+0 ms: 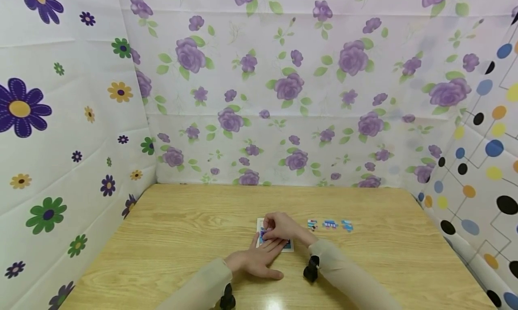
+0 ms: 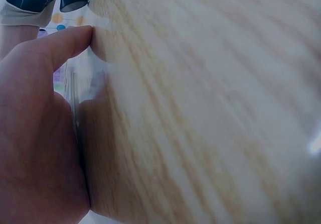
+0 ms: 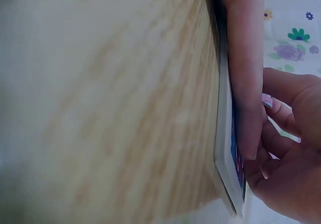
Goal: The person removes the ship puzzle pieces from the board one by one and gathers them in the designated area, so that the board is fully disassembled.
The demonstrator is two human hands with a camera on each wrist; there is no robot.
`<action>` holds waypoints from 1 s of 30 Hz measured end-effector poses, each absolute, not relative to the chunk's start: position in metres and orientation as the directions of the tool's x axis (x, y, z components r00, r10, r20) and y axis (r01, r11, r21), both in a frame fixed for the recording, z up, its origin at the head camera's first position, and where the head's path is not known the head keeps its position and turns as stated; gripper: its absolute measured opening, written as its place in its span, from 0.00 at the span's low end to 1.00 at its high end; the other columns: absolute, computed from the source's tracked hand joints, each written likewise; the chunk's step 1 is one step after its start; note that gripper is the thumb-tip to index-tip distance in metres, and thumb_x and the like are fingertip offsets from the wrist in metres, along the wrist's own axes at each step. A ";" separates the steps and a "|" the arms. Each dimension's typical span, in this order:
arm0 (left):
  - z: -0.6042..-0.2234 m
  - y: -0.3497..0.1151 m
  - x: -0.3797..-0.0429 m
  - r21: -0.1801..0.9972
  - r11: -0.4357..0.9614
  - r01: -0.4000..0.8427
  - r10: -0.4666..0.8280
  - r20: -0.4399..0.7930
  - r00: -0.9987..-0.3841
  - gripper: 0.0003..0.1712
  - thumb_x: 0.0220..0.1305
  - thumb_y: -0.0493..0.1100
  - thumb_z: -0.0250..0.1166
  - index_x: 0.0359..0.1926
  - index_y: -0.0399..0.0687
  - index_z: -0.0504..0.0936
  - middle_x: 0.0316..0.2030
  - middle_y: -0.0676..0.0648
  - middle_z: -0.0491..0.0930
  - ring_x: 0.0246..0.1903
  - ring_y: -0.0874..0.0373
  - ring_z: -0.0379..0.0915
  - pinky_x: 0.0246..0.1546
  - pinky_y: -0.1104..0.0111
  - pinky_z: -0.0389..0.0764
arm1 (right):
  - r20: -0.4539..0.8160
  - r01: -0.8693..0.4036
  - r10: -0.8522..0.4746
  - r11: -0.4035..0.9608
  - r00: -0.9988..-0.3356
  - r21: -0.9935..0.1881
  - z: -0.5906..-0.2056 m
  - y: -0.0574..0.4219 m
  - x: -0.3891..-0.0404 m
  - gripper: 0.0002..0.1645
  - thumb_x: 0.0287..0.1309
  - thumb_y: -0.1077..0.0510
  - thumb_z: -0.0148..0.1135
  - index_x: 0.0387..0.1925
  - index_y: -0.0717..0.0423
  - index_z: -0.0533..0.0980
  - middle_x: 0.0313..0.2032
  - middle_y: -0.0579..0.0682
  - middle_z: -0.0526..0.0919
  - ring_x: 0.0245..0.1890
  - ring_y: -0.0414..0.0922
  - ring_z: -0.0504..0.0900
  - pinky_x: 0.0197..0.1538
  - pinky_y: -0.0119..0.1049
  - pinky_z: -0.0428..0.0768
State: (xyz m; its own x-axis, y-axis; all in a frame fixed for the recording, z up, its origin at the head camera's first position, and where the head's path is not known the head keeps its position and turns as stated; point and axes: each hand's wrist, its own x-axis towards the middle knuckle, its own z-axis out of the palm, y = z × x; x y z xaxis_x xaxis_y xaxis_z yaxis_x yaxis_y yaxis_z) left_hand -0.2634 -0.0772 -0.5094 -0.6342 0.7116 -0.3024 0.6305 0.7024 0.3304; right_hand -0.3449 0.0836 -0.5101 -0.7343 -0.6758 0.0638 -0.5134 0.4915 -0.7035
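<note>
A small jigsaw puzzle with a white frame (image 1: 260,222) lies on the table, mostly covered by both hands. My left hand (image 1: 259,261) rests across its lower part with the fingers straight and the thumb spread toward the right. Above those fingers, my right hand (image 1: 282,226) pinches a small puzzle piece (image 3: 267,100) between thumb and forefinger; only a coloured edge of it shows in the right wrist view. That view also shows the board's side edge (image 3: 224,128) under the left fingers. The left wrist view shows mainly the left palm side and thumb (image 2: 72,45).
To the right of the board, three loose puzzle pieces lie in a row: a left one (image 1: 312,224), a middle one (image 1: 330,224) and a right one (image 1: 347,225). The wooden table (image 1: 182,224) meets flower-printed cloth (image 1: 267,134) at the back and patterned cloths at both sides.
</note>
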 end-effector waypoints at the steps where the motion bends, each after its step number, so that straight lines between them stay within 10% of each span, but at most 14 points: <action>1: -0.509 -0.077 -0.264 0.332 0.701 0.631 0.713 -0.302 -0.633 0.50 0.68 0.69 0.48 0.77 0.56 0.34 0.77 0.53 0.31 0.77 0.57 0.27 0.69 0.37 0.28 | 0.061 -0.513 -0.676 0.495 -0.735 -0.701 -0.510 0.083 -0.345 0.12 0.52 0.55 0.73 0.31 0.52 0.76 0.22 0.41 0.76 0.22 0.35 0.73 0.27 0.28 0.73; 12: -0.513 -0.080 -0.267 0.383 0.682 0.623 0.730 -0.307 -0.611 0.51 0.66 0.73 0.44 0.77 0.59 0.32 0.77 0.54 0.28 0.77 0.58 0.24 0.68 0.37 0.25 | 0.015 -0.622 -0.771 0.502 -0.637 -0.601 -0.499 0.081 -0.345 0.02 0.59 0.60 0.66 0.33 0.50 0.83 0.26 0.42 0.82 0.22 0.32 0.73 0.29 0.26 0.72; 30: -0.511 -0.076 -0.263 0.315 0.708 0.632 0.706 -0.300 -0.642 0.52 0.66 0.71 0.47 0.77 0.53 0.34 0.77 0.52 0.29 0.77 0.58 0.22 0.69 0.37 0.29 | -0.049 -0.405 -0.639 0.542 -0.767 -0.736 -0.499 0.097 -0.354 0.14 0.69 0.61 0.51 0.49 0.63 0.79 0.27 0.51 0.82 0.24 0.38 0.75 0.31 0.30 0.74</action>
